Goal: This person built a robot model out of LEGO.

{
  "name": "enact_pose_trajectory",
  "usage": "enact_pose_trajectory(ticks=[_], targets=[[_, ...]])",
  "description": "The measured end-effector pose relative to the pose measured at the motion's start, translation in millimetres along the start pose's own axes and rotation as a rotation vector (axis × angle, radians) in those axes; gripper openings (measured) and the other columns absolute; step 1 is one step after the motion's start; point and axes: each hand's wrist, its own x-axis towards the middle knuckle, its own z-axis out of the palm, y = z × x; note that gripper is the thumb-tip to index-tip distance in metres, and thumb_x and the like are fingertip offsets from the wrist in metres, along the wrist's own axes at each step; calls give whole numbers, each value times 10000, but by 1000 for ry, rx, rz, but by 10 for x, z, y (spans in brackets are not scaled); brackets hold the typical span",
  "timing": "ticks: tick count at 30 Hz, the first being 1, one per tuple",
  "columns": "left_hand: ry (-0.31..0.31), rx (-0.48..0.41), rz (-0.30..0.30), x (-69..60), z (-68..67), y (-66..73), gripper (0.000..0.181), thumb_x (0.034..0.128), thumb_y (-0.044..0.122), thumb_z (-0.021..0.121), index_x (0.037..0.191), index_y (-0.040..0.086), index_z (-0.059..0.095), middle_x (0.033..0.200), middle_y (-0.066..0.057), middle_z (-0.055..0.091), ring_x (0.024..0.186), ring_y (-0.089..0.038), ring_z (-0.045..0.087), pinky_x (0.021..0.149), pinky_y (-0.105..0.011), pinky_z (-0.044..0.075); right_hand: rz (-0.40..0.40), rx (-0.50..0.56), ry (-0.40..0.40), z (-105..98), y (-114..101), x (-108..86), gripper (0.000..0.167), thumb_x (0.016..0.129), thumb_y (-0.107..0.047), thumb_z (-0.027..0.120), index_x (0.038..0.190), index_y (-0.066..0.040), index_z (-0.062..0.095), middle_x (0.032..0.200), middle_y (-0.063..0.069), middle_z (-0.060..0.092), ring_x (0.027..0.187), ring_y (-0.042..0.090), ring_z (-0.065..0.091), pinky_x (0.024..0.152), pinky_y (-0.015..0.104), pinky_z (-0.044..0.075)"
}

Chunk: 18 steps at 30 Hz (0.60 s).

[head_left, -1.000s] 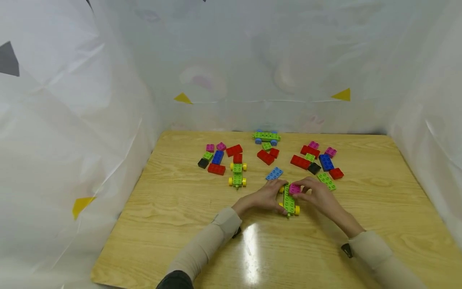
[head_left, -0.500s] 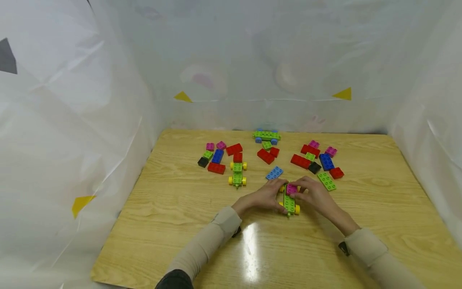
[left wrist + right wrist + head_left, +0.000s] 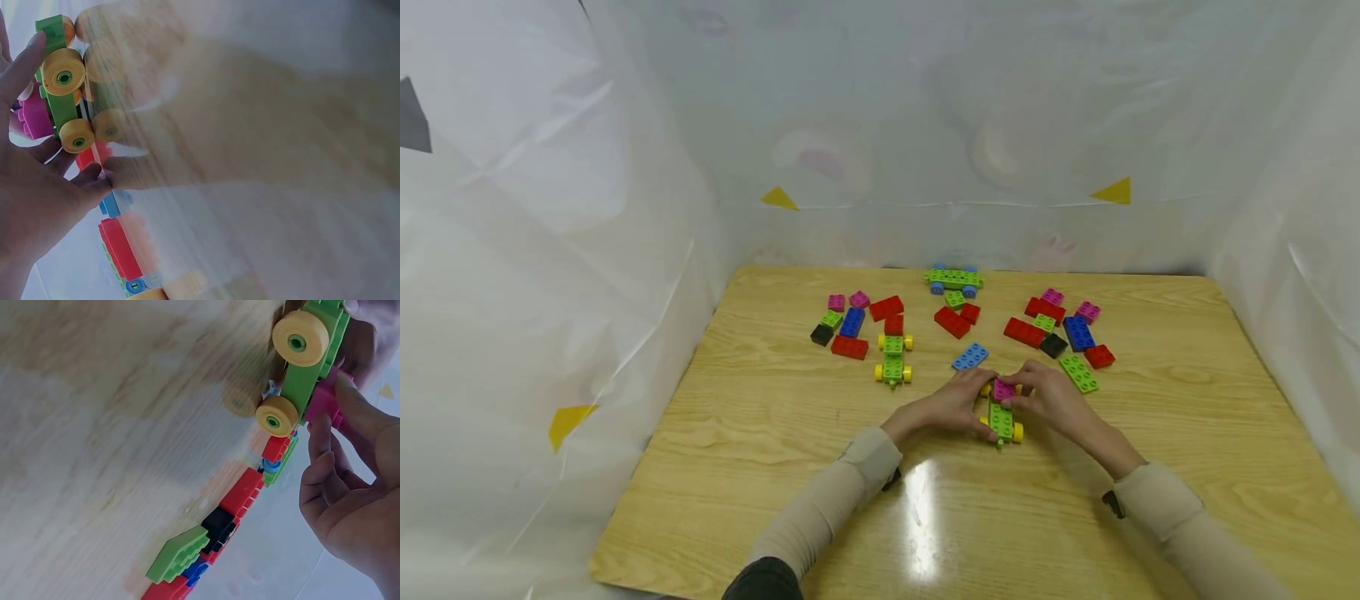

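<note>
My left hand [image 3: 950, 408] holds a green toy car base [image 3: 1000, 423] with yellow wheels by its side, thumb near the close end and fingers near the far end. On the base's far end sits a pink brick [image 3: 1002, 389], pinched between the thumb and fingers of my right hand [image 3: 1058, 402]. In the right wrist view the pink brick [image 3: 324, 400] touches the studded top of the base [image 3: 300, 387]. The left wrist view shows two yellow wheels [image 3: 63, 72] side-on and my left thumb against the base.
Another green base with yellow wheels [image 3: 893, 367] stands left, and one with blue wheels [image 3: 953, 279] at the back. A light blue plate [image 3: 970, 356] lies just beyond my hands. Loose bricks lie left, and more lie right around a dark blue brick [image 3: 1078, 333].
My right hand has moved slightly left with the pink brick, from over the base's right edge onto its far end. The left hand keeps its hold on the base.
</note>
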Motion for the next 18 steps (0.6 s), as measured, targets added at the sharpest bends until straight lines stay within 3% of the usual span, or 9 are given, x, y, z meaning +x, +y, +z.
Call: enact_pose_trajectory(ticks=[18], targets=[[11, 18, 1, 2, -3, 4, 998, 754, 485, 793, 1512, 130, 249, 1532, -12, 296, 1431, -171, 209, 1129, -340, 256, 48, -32, -71, -42, -22, 69, 302, 798, -175, 794, 1053, -22, 742, 839, 15, 599, 636, 87, 434, 566, 234, 402]])
